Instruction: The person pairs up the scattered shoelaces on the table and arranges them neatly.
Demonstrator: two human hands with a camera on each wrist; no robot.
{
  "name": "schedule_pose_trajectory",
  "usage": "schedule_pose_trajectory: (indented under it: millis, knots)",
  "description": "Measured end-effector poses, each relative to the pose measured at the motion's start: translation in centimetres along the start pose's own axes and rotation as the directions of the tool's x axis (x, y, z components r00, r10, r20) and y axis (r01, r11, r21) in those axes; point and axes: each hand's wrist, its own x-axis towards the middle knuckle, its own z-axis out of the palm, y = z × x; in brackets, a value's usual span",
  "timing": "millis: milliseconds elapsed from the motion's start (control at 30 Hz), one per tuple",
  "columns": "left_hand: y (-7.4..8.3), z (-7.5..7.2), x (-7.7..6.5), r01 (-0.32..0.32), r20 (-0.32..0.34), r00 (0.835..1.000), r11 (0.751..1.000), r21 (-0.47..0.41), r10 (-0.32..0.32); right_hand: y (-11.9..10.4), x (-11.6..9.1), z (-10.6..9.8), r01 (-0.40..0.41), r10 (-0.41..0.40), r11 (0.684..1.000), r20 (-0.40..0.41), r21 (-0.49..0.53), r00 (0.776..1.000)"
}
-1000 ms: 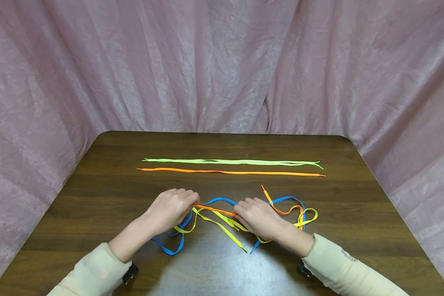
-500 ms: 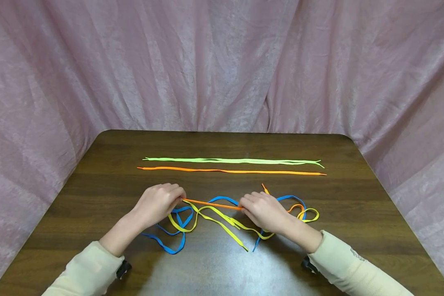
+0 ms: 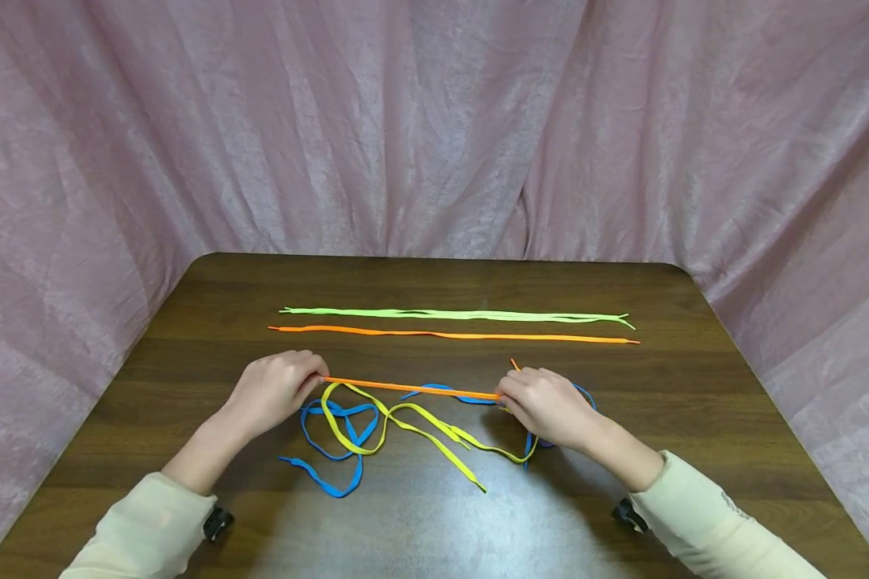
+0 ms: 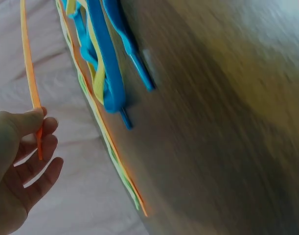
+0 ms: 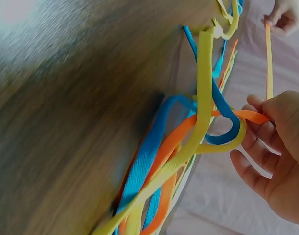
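Note:
An orange shoelace (image 3: 413, 388) is stretched straight between the two hands, raised over the tangle. Near one end, my left hand (image 3: 278, 390) pinches it between thumb and fingertip; in the left wrist view its orange tip (image 4: 40, 144) pokes out below the thumb. Farther along, my right hand (image 3: 550, 404) pinches the same lace, and its remaining length (image 5: 181, 129) loops down among other laces in the right wrist view. Below lie a yellow shoelace (image 3: 434, 426) and a blue shoelace (image 3: 333, 482), loosely looped over each other. Part of the tangle is hidden under the right hand.
Beyond the hands, light green laces (image 3: 478, 315) lie straight in a bundle across the brown table (image 3: 188, 338). A second orange lace (image 3: 376, 331) runs parallel just in front of them. A pink curtain (image 3: 434, 129) hangs behind the table.
My hands have moved apart, the left to the left and slightly away, the right to the right. A longer stretch of orange lace now shows between them, pulled straighter.

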Motion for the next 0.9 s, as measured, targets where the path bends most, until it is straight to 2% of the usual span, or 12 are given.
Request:
schedule_pose_trajectory:
  millis: [200, 400, 633, 900]
  knots:
    - [-1.2, -0.2, -0.5, 0.031, -0.007, 1.0, 1.0, -0.008, -0.031, 1.0, -0.7, -0.6, -0.018, 0.018, 1.0, -0.009, -0.013, 1.0]
    - [-2.2, -0.5, -1.1, 0.08, 0.02, 0.997, 0.997, -0.006, -0.08, 1.7, -1.4, -1.1, -0.053, 0.053, 0.999, 0.002, 0.004, 0.999]
    - [-3.5, -0.9, -1.9, 0.145, 0.03, 0.989, 0.989, 0.002, -0.145, 2.6, -2.6, -1.9, -0.126, 0.125, 0.991, 0.042, 0.033, 0.991]
    - [-4.9, -1.2, -2.8, 0.217, 0.047, 0.975, 0.976, 0.007, -0.217, 3.4, -3.9, -2.2, -0.173, 0.173, 0.984, 0.016, 0.033, 0.985]
